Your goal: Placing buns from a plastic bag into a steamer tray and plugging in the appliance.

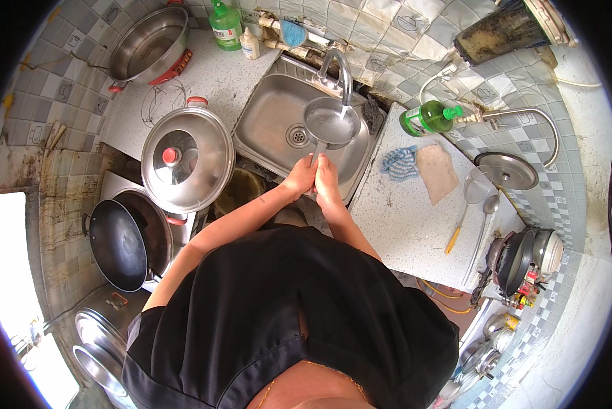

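A small metal pan (319, 115) is held over the stainless steel sink (267, 105), under the running tap (345, 76). Water falls from the spout into the pan, whose inside looks wet. My left hand (301, 176) and my right hand (327, 179) meet side by side at the near end of the pan's handle (320, 149), both closed around it. My fingers hide the end of the handle. Left of the pan, the sink's drain strainer (298, 136) is visible.
A large lidded pot (209, 153) with red handles stands left of the sink, near a black wok (117, 245). On the right counter lie a striped cloth (400, 163), a beige cloth (436, 171), a green bottle (428, 118), a strainer (477, 185) and a ladle (490, 205).
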`<state>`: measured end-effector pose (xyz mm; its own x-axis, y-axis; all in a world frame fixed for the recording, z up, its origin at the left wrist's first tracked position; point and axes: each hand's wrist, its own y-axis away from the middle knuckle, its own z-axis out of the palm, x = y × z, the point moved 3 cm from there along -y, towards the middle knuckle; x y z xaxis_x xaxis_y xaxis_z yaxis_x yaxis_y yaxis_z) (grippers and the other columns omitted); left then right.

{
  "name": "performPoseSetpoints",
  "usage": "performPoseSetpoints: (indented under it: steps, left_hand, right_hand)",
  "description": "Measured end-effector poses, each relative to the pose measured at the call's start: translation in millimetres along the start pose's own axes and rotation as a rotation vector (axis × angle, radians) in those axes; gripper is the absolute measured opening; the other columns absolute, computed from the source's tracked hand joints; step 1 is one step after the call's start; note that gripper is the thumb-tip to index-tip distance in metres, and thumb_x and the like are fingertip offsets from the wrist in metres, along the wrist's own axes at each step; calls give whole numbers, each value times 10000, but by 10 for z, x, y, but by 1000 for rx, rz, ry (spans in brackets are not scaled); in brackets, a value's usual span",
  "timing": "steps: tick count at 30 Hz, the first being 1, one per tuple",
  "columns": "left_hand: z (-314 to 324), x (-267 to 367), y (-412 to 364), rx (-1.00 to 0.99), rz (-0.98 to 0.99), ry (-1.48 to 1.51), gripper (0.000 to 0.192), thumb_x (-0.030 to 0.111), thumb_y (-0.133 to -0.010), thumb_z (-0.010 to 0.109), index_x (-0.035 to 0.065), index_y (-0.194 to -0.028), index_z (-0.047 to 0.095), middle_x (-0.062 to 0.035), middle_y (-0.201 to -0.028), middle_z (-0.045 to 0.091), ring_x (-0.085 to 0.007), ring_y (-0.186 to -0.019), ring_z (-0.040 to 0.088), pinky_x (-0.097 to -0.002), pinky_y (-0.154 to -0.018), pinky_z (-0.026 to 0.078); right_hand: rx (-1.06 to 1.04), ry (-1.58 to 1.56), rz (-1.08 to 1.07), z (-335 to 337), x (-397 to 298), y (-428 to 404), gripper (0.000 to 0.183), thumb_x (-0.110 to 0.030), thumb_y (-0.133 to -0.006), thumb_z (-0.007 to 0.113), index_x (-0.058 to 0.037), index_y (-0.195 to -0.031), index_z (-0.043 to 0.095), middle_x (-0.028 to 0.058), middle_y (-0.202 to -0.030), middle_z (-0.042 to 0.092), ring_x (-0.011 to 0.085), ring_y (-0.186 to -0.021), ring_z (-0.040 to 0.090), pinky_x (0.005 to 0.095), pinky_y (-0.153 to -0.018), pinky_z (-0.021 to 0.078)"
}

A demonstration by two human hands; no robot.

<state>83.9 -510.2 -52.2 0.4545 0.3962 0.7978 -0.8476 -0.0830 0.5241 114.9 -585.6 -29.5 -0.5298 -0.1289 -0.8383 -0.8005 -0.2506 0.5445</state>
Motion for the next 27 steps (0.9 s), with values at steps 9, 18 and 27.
performPoseSetpoints:
  steps: [9,18,27]
  left_hand:
    - [9,44,33,-14,-16,-22,687,325,-986,443,-86,-1435,126,-67,-625,532,-135,-440,464,-281,-363,367]
    - [6,39,44,-17,-15,-41,655,279,-988,427,-81,-1440,119,-70,-633,530,-140,-449,464,-287,-373,371]
    - [17,62,69,-26,-8,-42,647,253,-981,430,-96,-1433,126,-76,-641,533,-145,-465,472,-297,-378,378]
  right_hand:
    - [6,1,8,-9,-8,0,434,-399,-957,379,-2,-910,546,40,-619,465,138,-440,411,298,-343,293]
    - [12,-6,19,-9,18,-7,428,-399,-951,390,1,-951,545,49,-647,483,138,-443,421,298,-341,293]
    - [0,-8,-3,-13,5,17,425,-390,-947,390,6,-950,541,45,-653,482,134,-462,422,293,-355,298]
